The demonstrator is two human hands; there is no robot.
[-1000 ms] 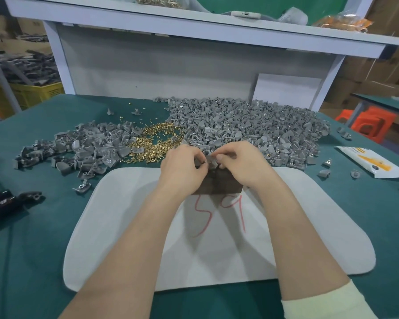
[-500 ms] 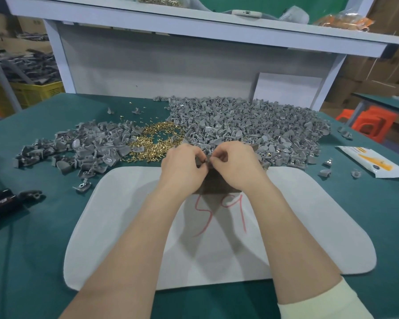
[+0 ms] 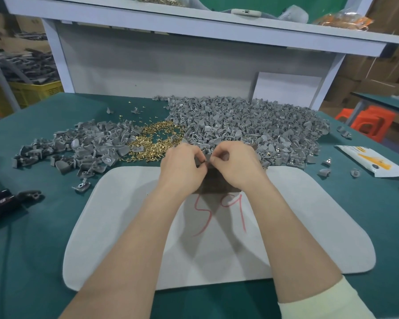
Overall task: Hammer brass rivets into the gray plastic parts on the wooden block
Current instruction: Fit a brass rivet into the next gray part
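A dark wooden block (image 3: pixel 213 180) sits at the far edge of a white mat (image 3: pixel 297 226), mostly covered by my hands. My left hand (image 3: pixel 182 166) and my right hand (image 3: pixel 235 164) meet above it, fingertips pinching a small gray plastic part (image 3: pixel 204 161) between them. Whether a rivet is in the fingers is hidden. A pile of brass rivets (image 3: pixel 157 141) lies just beyond my left hand. A large heap of gray parts (image 3: pixel 251 125) spreads behind my right hand, a smaller heap of gray parts (image 3: pixel 78 148) to the left.
The green table (image 3: pixel 32 249) carries a black tool with a white cord (image 3: pixel 2 199) at the left edge and a white-and-yellow packet (image 3: pixel 373 161) at the right. Loose gray parts (image 3: pixel 324 172) lie near the packet. A white shelf (image 3: pixel 194 24) overhangs the back.
Both hands stayed together over the block; the fingertips shifted slightly closer while working the small part. Nothing else moved.
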